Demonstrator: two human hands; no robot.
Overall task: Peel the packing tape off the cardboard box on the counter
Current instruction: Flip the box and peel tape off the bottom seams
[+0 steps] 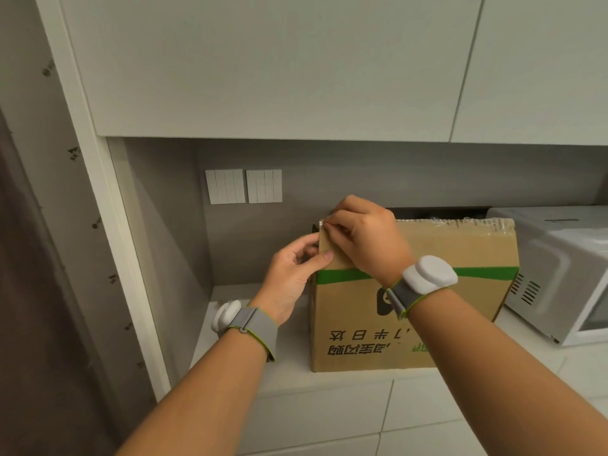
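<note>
A brown cardboard box [454, 311] with a green band and upside-down print stands on the white counter [345, 383]. Clear packing tape [460, 222] runs along its top edge, wrinkled toward the right. My left hand [292, 274] grips the box's upper left corner, thumb on the front face and fingers round the side. My right hand [362, 235] is curled at the top left corner, fingertips pinching at the tape end there; the tape under the fingers is hard to see. Both wrists wear grey bands with white pods.
A white microwave [566, 274] stands right of the box, almost touching it. Two wall switch panels [243, 186] sit behind on the left. Upper cabinets [263, 67] hang overhead. A side wall closes the niche on the left.
</note>
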